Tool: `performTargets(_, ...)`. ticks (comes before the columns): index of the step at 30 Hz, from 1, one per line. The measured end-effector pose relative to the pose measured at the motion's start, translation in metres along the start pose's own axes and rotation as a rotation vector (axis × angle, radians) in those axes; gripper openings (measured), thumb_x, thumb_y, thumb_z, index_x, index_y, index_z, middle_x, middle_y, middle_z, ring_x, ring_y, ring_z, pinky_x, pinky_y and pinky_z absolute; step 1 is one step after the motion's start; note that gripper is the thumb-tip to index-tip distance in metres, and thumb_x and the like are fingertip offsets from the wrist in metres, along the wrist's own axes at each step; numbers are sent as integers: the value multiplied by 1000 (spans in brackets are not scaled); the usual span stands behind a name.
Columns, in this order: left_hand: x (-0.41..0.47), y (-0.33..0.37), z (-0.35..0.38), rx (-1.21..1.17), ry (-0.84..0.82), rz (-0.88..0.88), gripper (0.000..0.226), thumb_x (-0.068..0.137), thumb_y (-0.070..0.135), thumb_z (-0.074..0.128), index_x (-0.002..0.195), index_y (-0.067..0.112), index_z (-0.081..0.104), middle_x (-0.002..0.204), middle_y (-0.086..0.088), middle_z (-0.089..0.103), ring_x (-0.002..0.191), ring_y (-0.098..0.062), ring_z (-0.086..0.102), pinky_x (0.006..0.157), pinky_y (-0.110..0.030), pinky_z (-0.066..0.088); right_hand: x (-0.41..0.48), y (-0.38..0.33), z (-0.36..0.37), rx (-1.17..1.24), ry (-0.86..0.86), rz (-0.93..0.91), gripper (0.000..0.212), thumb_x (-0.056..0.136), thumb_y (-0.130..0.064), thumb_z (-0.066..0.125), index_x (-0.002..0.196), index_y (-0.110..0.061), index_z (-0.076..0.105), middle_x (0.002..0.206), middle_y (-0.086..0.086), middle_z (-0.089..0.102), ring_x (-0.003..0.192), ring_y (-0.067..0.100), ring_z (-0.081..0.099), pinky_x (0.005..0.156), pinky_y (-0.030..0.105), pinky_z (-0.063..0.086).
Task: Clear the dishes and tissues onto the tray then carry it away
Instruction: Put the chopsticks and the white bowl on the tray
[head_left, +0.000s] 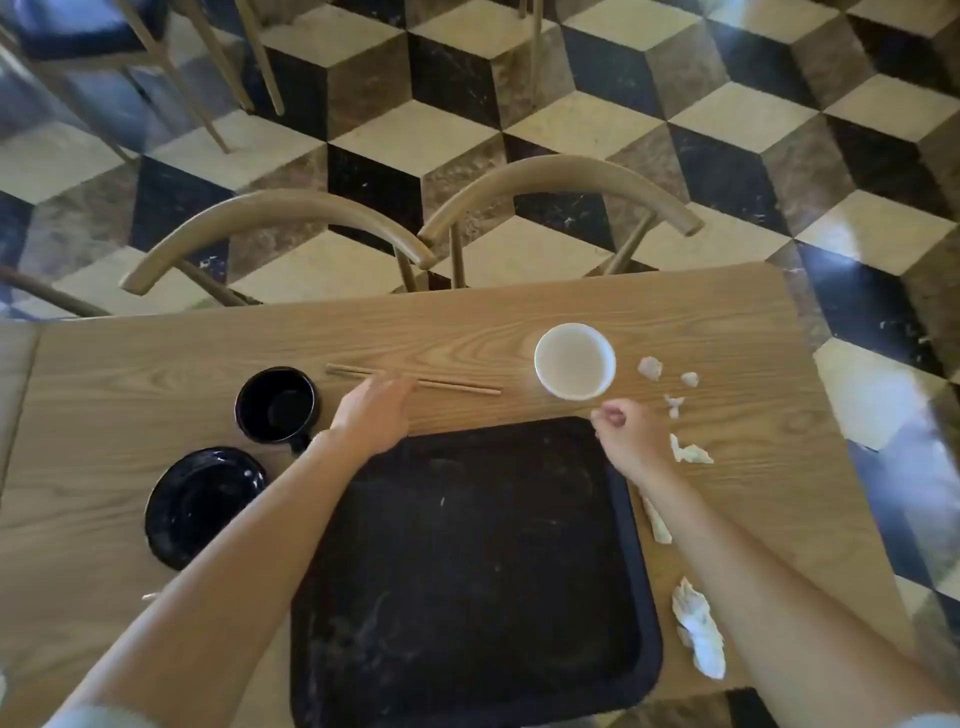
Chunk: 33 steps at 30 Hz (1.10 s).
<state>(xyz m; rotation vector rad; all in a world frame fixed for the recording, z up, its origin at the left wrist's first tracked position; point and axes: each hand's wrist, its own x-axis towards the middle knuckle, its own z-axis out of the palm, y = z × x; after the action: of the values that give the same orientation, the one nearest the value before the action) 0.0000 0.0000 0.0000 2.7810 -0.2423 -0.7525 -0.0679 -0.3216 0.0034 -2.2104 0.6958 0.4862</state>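
Observation:
A black tray (467, 571) lies empty on the wooden table (156, 364) in front of me. Beyond it lie wooden chopsticks (457, 386), and my left hand (371, 415) reaches over them with fingers spread, holding nothing. A white bowl (575, 361) stands at the tray's far right corner. My right hand (631, 436) hovers just below the bowl with fingers loosely curled and nothing in them. A black mug (275, 405) and a black plate (200, 506) sit left of the tray. Several crumpled tissues lie to the right, the largest tissue (698, 629) near the front edge.
Two wooden chairs (280, 218) (561, 179) are pushed in at the table's far side. More chair legs stand on the cube-patterned floor (727, 130) at the top left. The table's right edge lies close beyond the tissues.

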Motion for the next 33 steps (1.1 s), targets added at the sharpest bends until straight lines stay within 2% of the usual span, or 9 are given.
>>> performTargets(2, 14, -10, -1, 51, 34, 54, 43, 89, 6, 53, 131, 14, 57, 132, -9, 59, 118, -34, 54, 88, -45, 51, 13, -4, 7, 135, 54, 96, 23, 90, -47, 56, 92, -24, 62, 92, -4, 72, 92, 20, 71, 91, 45, 55)
performTargets(4, 27, -18, 4, 107, 46, 96, 48, 91, 8, 53, 139, 15, 53, 138, -8, 56, 123, -34, 51, 95, -47, 47, 23, -9, 13, 318, 63, 205, 21, 92, -38, 58, 79, -22, 59, 83, 2, 73, 83, 22, 74, 90, 47, 57)
performTargets(7, 41, -23, 10, 158, 33, 137, 47, 94, 13, 53, 141, 18, 51, 138, -7, 54, 126, -33, 50, 102, -48, 42, 36, -15, 20, 572, 72, 305, 14, 96, -19, 59, 86, -10, 62, 95, 13, 73, 83, 21, 75, 87, 40, 60)
performTargets(12, 59, -28, 19, 126, 80, 155, 24, 94, 11, 54, 116, 18, 61, 127, -4, 58, 120, -28, 51, 98, -41, 42, 50, -19, 23, 827, 91, 344, 9, 94, 0, 59, 88, 0, 65, 111, 23, 69, 98, 29, 71, 76, 29, 60)
performTargets(17, 75, -28, 18, 76, -5, 141, 18, 93, 13, 54, 109, 19, 62, 119, -3, 58, 109, -28, 56, 91, -40, 47, 58, -26, 23, 887, 106, 370, 5, 89, 2, 64, 86, 0, 68, 110, 20, 69, 102, 29, 70, 80, 35, 61)
performTargets(24, 79, -29, 15, 65, -43, 209, 16, 95, 12, 54, 106, 17, 64, 108, -2, 63, 98, -27, 61, 87, -45, 53, 56, -37, 23, 866, 145, 353, 12, 88, 9, 61, 83, -2, 64, 93, 6, 65, 99, 30, 69, 72, 26, 59)
performTargets(28, 75, -23, 13, 73, -31, 201, 17, 96, 12, 51, 107, 15, 63, 107, -4, 62, 94, -28, 62, 83, -46, 54, 59, -35, 20, 822, 128, 361, 20, 87, 10, 61, 75, -5, 61, 103, 13, 68, 97, 29, 70, 65, 24, 60)
performTargets(31, 66, -19, 15, 77, 0, 221, 18, 96, 12, 51, 110, 13, 63, 107, -5, 62, 92, -29, 64, 81, -45, 55, 58, -33, 18, 805, 144, 364, 8, 86, 12, 61, 90, 5, 63, 101, 15, 67, 100, 29, 69, 70, 29, 61)
performTargets(33, 57, -15, 15, 71, 16, 225, 19, 96, 11, 52, 111, 13, 63, 108, -4, 61, 92, -28, 64, 81, -43, 55, 53, -35, 13, 801, 138, 356, 13, 87, 13, 60, 100, 14, 60, 95, 13, 65, 97, 25, 69, 78, 35, 61)
